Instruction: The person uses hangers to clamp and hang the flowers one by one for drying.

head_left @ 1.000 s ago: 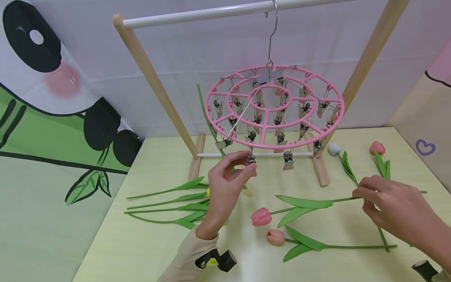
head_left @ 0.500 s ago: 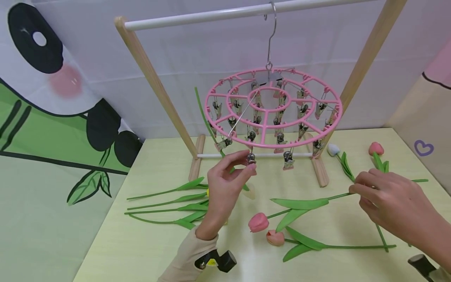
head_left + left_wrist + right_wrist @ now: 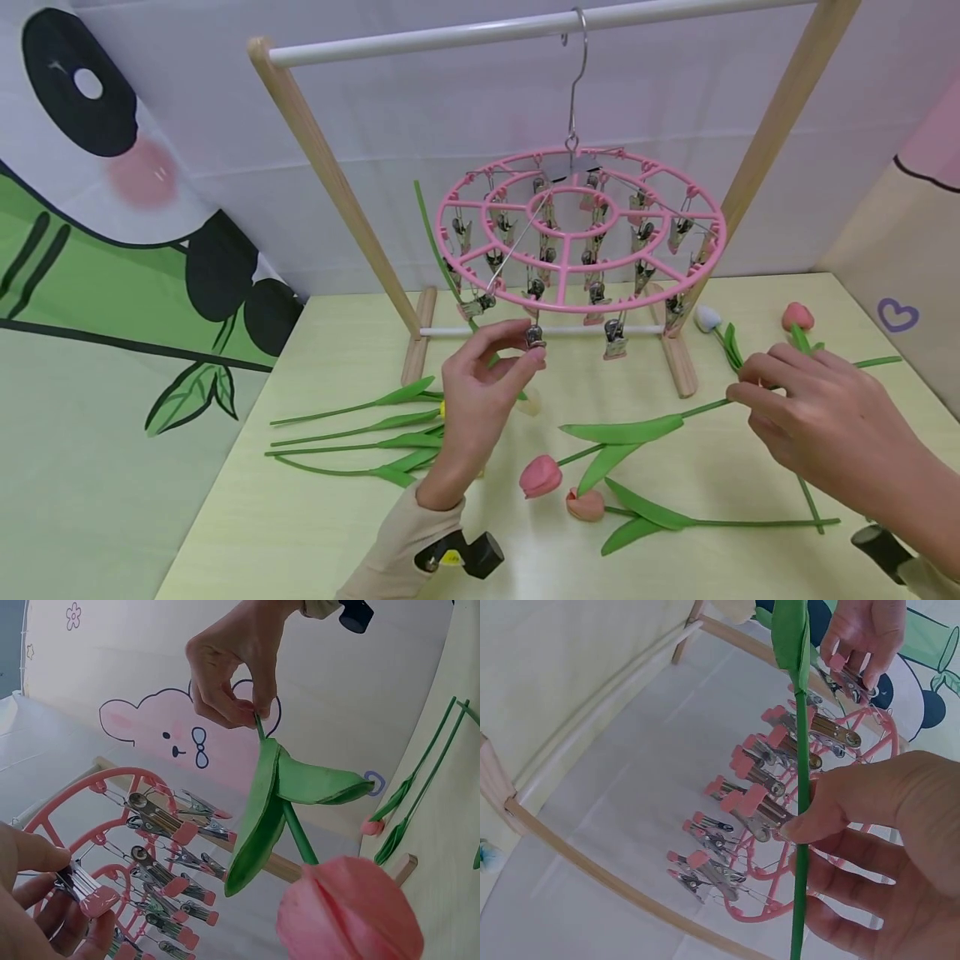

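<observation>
My left hand [image 3: 483,392] pinches a metal clip [image 3: 88,891] with pink tips between thumb and fingers. This clip hangs at the front of a round pink clip hanger [image 3: 581,309], where several more clips dangle. Over the right side of the table, my right hand [image 3: 832,417] pinches the green stem [image 3: 802,757] of an artificial pink tulip [image 3: 540,477]. Its blossom points left, toward the left hand, and its leaves [image 3: 626,430] spread midway along. The stem's far end sticks out behind the right hand.
A wooden stand with a white top rod [image 3: 450,36] bears the hanger. A green stem [image 3: 429,225] is clipped at its left. Several tulips [image 3: 337,431] lie at left; a peach tulip [image 3: 585,505], a white tulip [image 3: 707,318] and another pink tulip [image 3: 798,316] lie at right.
My right hand has moved left and slightly up with the pink tulip, so its blossom is farther left. The left hand stays on the clip.
</observation>
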`<action>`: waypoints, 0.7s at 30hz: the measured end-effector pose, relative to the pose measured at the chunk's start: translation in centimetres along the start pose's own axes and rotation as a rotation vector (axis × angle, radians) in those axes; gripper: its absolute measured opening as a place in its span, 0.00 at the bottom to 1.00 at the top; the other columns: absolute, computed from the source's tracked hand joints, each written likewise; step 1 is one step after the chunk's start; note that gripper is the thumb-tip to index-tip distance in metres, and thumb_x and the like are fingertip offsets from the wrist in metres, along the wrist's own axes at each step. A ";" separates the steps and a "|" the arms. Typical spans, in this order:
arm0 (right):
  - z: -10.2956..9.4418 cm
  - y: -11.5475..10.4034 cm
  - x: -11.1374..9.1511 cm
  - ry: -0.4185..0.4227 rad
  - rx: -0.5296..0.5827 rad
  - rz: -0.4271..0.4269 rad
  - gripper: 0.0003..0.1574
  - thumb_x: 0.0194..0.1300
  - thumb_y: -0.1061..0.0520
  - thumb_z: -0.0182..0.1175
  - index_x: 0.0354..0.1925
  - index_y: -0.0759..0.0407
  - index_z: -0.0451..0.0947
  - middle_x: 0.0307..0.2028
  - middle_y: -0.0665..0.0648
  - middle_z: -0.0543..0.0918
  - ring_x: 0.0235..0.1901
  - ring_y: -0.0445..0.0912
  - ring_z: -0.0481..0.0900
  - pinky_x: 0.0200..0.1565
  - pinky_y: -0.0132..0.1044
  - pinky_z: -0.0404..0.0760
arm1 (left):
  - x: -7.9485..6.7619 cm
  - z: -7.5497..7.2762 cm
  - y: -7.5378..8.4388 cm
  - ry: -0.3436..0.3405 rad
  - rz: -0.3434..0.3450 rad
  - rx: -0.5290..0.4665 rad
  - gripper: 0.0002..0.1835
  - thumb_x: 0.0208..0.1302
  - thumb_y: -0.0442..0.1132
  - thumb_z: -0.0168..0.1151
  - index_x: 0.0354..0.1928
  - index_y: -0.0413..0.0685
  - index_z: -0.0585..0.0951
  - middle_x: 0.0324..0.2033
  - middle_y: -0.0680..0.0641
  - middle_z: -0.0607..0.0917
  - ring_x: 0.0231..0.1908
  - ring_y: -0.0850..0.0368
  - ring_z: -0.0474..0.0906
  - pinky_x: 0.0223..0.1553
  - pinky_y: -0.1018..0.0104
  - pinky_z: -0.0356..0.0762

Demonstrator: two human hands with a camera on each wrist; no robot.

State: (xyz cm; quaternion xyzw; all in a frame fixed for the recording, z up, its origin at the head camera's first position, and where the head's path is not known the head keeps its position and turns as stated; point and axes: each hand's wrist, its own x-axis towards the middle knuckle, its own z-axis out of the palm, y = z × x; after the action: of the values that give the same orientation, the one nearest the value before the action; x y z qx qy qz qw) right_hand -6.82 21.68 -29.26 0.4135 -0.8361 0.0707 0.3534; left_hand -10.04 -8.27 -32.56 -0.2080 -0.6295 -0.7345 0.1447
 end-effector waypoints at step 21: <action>0.0 -0.9 2.4 0.085 -0.021 -0.062 0.28 0.67 0.62 0.33 0.19 0.60 0.76 0.24 0.55 0.76 0.24 0.50 0.71 0.24 0.38 0.66 | -0.2 0.1 0.4 0.016 0.038 0.054 0.16 0.58 0.28 0.64 0.49 0.36 0.78 0.42 0.41 0.81 0.43 0.47 0.77 0.44 0.58 0.82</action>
State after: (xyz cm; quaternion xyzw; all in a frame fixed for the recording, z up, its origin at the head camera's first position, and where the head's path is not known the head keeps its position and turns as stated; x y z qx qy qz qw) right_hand -7.08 19.55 -27.87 0.4319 -0.8079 0.0684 0.3951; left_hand -9.66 -8.28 -32.29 -0.2103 -0.6439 -0.7160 0.1691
